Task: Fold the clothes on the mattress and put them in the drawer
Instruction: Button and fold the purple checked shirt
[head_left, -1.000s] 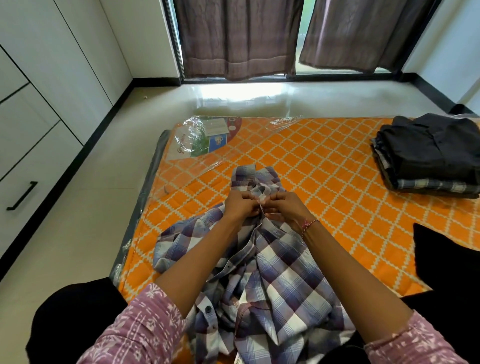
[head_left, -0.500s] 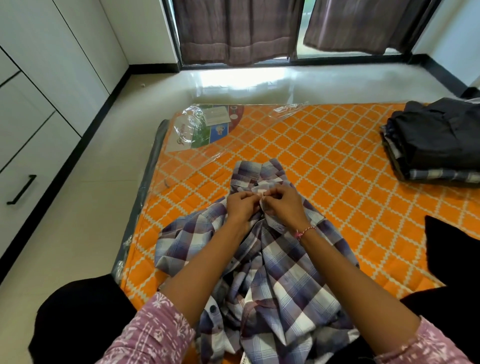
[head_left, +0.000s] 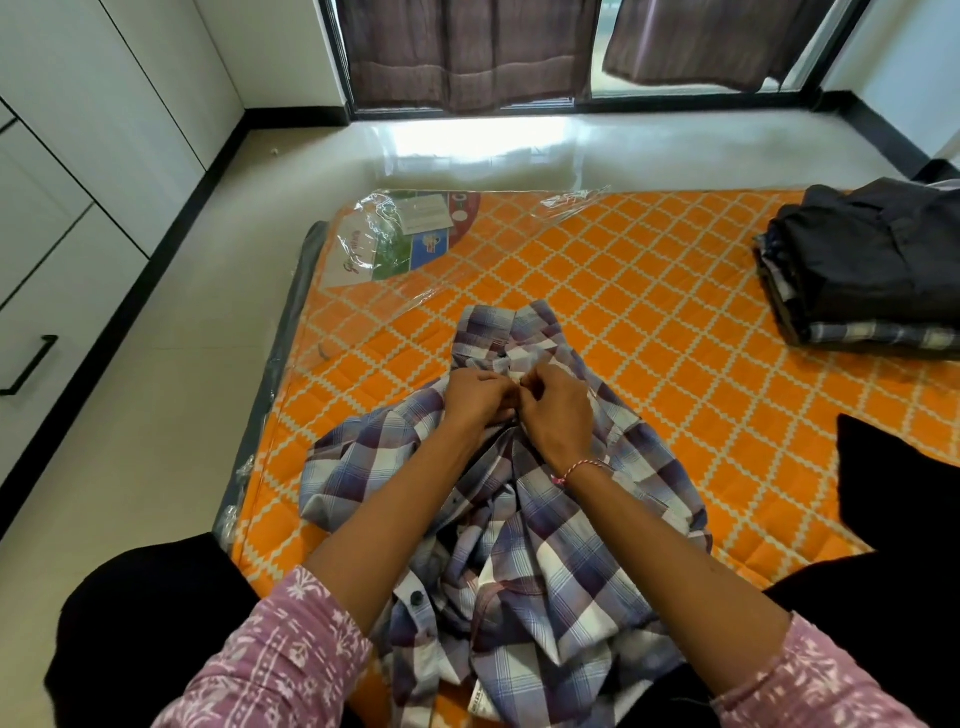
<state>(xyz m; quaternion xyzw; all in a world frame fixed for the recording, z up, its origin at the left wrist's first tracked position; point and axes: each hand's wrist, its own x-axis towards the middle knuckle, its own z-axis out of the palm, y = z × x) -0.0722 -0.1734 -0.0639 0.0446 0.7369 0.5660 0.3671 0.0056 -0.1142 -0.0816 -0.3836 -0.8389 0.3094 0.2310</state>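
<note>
Head view, plaid shirt (head_left: 524, 525) lengthwise on mattress (head_left: 649, 312), collar pointing away, both hands' fingers (head_left: 530, 382) pinching its placket

Shirt (head_left: 519, 519): on the mattress (head_left: 649, 291), at 6 o'clock, collar toward 12 o'clock.
Hands: left hand (head_left: 475, 397) and right hand (head_left: 558, 410) side by side on the shirt, just below the collar.
Folded stack (head_left: 872, 270): on the mattress at 2 o'clock, well apart from the shirt.
Drawer (head_left: 47, 322): off the mattress, at 9 o'clock.
Curtains (head_left: 467, 52): behind the mattress, at 12 o'clock.
</note>
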